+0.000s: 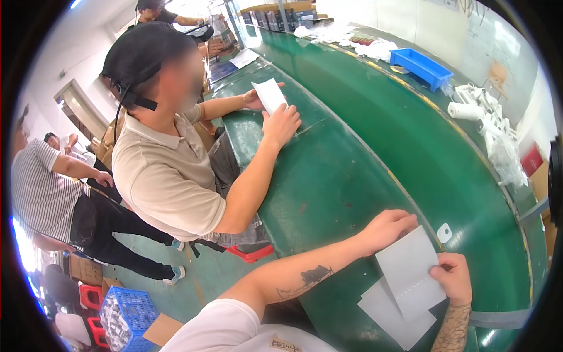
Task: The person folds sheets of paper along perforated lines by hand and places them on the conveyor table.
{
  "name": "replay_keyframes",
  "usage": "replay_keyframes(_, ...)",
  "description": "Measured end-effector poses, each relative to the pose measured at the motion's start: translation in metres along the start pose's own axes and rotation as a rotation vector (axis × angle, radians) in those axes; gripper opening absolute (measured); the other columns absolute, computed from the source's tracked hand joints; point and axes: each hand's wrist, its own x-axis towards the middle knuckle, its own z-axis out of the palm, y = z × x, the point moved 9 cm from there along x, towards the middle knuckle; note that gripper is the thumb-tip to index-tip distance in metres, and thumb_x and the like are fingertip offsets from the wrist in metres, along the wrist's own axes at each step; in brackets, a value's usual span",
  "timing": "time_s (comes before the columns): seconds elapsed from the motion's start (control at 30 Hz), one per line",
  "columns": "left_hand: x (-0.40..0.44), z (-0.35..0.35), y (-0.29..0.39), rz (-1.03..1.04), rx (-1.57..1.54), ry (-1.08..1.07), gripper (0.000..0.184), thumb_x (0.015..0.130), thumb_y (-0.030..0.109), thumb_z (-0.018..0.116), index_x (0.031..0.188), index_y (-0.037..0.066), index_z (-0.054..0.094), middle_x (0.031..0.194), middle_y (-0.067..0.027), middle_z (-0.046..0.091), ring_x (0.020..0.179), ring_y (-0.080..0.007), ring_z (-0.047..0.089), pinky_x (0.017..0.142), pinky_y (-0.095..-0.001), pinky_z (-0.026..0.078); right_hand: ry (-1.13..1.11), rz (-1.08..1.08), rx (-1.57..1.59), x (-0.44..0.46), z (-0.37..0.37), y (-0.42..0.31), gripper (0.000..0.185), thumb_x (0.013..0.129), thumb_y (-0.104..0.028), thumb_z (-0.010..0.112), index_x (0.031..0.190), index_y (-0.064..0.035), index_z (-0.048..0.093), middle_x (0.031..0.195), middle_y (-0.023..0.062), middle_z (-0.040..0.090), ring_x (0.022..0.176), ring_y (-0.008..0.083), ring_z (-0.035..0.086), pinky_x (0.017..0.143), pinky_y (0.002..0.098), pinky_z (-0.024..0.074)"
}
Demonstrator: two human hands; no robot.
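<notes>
A grey paper sheet [409, 267] with a crease and a row of short white dashes is between my hands, over the green table. My right hand [456, 278] pinches its right edge, thumb on top. At the upper left corner my left hand [388, 230] has its fingers curled against the sheet; the fingertips are partly hidden behind it. Beneath lie more grey sheets [399, 321], overlapping at an angle on the table. A small white tag-like piece with a hole [444, 233] sits just beyond the held sheet.
To my left a seated co-worker [170, 158] holds a white sheet [270, 95] over the same table [316, 193]. A green conveyor belt [375, 117] runs beyond. Across it are a blue tray [421, 67] and white tubular parts [478, 108]. A blue crate [126, 314] stands on the floor.
</notes>
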Motion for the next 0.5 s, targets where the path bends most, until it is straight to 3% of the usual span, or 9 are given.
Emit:
replay_keyframes(0.13, 0.0027, -0.0008, -0.0048, -0.019, -0.024, -0.001, 0.039, 0.103, 0.037, 0.050, 0.113, 0.002, 0.066, 0.103, -0.0069, 0.067, 0.094, -0.0147, 0.060, 0.084, -0.0324, 0.049, 0.070, 0.068, -0.098, 0.0041, -0.0036, 0.0104, 0.021, 0.079, -0.012, 0.076, 0.070, 0.0022, 0.063, 0.059, -0.0022, 0.053, 0.057, 0.0042, 0.044, 0.051, 0.0234, 0.0319)
replay_keyframes(0.2, 0.0014, -0.0074, -0.0009, 0.034, 0.146, 0.102, 0.040, 0.103, 0.037, 0.051, 0.114, 0.001, 0.066, 0.103, -0.0072, 0.067, 0.093, -0.0156, 0.060, 0.083, -0.0324, 0.049, 0.175, 0.143, -0.403, 0.0062, -0.0034, 0.0088, 0.023, 0.079, -0.012, 0.076, 0.069, 0.0027, 0.061, 0.055, -0.0021, 0.050, 0.054, 0.0043, 0.042, 0.049, 0.0246, 0.0306)
replay_keyframes(0.5, -0.0020, -0.0079, 0.0024, 0.016, 0.165, 0.126, 0.039, 0.102, 0.037, 0.052, 0.111, 0.002, 0.067, 0.099, -0.0059, 0.067, 0.091, -0.0146, 0.061, 0.081, -0.0323, 0.049, 0.066, 0.159, -0.337, 0.0022, -0.0023, 0.0069, 0.018, 0.080, -0.009, 0.074, 0.073, 0.0026, 0.063, 0.059, -0.0012, 0.053, 0.058, 0.0040, 0.045, 0.051, 0.0247, 0.0331)
